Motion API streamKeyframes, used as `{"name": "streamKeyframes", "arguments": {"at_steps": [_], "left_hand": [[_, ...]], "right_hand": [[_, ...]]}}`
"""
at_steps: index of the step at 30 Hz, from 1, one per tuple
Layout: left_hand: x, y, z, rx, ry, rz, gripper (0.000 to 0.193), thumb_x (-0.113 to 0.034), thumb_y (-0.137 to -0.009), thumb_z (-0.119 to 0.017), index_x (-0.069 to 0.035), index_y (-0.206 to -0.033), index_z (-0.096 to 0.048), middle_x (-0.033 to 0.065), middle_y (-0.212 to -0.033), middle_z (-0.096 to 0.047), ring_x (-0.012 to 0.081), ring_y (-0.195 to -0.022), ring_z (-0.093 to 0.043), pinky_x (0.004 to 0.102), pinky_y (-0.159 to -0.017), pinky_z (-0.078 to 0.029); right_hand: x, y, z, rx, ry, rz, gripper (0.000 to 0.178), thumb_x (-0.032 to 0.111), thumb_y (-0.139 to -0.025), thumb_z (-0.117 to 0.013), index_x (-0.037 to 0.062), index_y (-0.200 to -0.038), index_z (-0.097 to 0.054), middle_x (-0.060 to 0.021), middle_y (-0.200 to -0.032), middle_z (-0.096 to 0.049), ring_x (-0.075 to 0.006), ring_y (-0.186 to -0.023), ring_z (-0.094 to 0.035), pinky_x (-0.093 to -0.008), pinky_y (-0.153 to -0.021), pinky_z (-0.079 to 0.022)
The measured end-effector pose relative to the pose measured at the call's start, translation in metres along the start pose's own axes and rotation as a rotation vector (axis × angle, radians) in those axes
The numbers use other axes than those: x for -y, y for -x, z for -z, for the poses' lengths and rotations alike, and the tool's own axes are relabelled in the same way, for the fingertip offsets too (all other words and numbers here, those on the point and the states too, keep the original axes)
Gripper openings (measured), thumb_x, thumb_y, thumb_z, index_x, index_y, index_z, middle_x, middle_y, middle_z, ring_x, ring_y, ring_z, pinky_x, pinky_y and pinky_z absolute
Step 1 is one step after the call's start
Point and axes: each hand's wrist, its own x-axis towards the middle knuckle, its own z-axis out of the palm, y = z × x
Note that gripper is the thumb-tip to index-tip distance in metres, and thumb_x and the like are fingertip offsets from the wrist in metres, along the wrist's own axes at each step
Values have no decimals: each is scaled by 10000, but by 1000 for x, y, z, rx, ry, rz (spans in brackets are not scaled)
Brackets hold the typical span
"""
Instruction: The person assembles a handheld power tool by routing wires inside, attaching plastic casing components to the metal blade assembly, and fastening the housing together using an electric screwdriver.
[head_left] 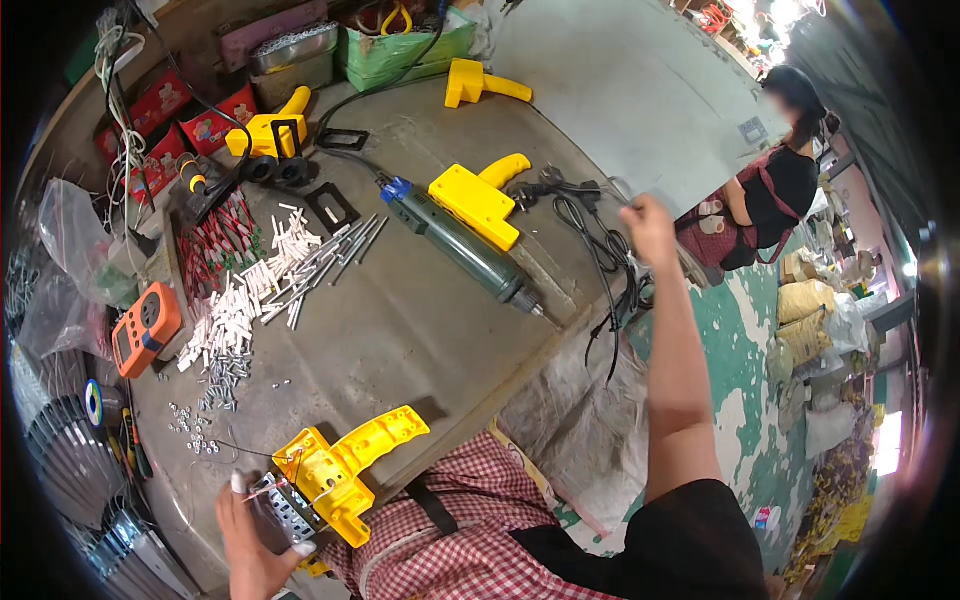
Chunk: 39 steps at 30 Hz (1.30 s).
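At the table's near edge, my left hand (255, 550) grips a slotted metal block (290, 508) between thumb and fingers. Right beside the block is an open yellow plastic tool housing (330, 480), hollow side up, its handle pointing right. Thin wires run near the block. My right hand (652, 230) is raised at the table's right edge, fingers closed, by a bundle of black power cord (590, 225); it seems to hold part of the cord. A dark green electric screwdriver (460, 245) lies mid-table against another yellow housing (475, 205).
White ceramic tubes (235, 310), long metal rods (335, 265) and loose screws (222, 385) lie left of the screwdriver. An orange meter (147, 330) stands at the left edge. More yellow housings (470, 83) lie farther back. Another person (775, 190) is at the far right.
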Motion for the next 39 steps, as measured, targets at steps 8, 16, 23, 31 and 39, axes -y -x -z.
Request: {"name": "streamKeyframes", "arguments": {"at_steps": [8,16,23,31,39], "left_hand": [[3,-9,15,-116,246,7,1049,-325,-662,-771,-34,-1493,-202,167,-1499,-314,296,-1397,-280,425,-1154,-167],[-123,-40,24,-425,584,-404,490,-183,-922,-503,32,-1352,-411,193,-1323,-475,285,-1234,-469,415,-1084,-324],[-217,-83,-31,187,974,-576,728,-81,-868,-616,42,-1443,-188,265,-1300,-451,381,-1170,-502,387,-1000,-398],[-119,-61,12,97,246,-382,381,37,-727,-562,9,-1105,-597,132,-876,-646,322,-762,-656,382,-672,-543],[-82,-149,29,-144,405,51,320,4,-870,-592,-38,-1172,-496,92,-952,-683,159,-831,-661,296,-705,-516]], "right_hand": [[4,-40,69,65,43,-55,375,209,-866,-642,-23,-1147,-556,-184,-842,-656,-252,-715,-632,-360,-650,-487],[211,36,120,355,-995,135,498,116,-927,-522,-45,-1378,-382,-117,-1097,-534,-84,-748,-484,-163,-479,-337],[247,54,78,701,-1722,224,393,115,-932,-528,-39,-1291,-491,-136,-1093,-605,-105,-699,-528,-182,-562,-399],[222,44,-38,-170,-13,427,575,50,-894,-573,6,-1418,-342,-196,-1364,-444,-317,-1218,-456,-410,-1026,-377],[320,127,-65,939,-889,342,231,124,-927,-577,2,-1122,-593,-61,-713,-636,-108,-634,-588,-262,-599,-477]]}}
